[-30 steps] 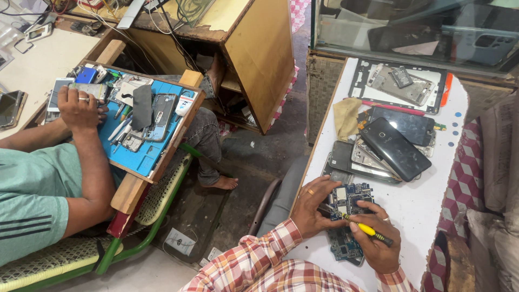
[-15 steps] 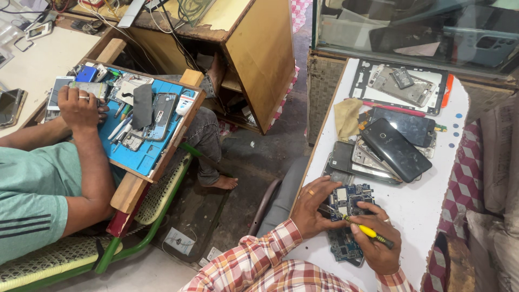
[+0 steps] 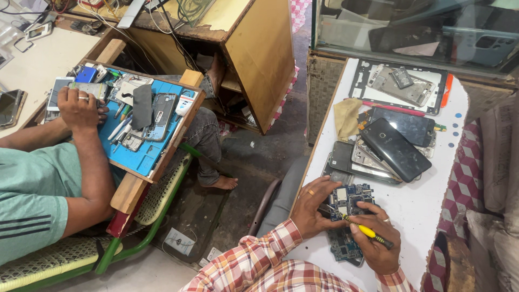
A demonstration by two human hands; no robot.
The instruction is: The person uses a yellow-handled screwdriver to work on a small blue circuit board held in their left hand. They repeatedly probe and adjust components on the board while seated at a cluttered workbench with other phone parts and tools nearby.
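On the white worktable lies an opened phone with its blue circuit board showing. My left hand grips the phone's left edge and holds it steady. In my right hand is a yellow-handled screwdriver, its tip resting on the board. Both sleeves are red-and-white checked. The lower part of the phone is hidden under my right hand.
Several phones and back covers are piled behind the board, with a yellow cloth and a phone frame. At left another person sits at a blue mat of phone parts. A wooden cabinet stands between.
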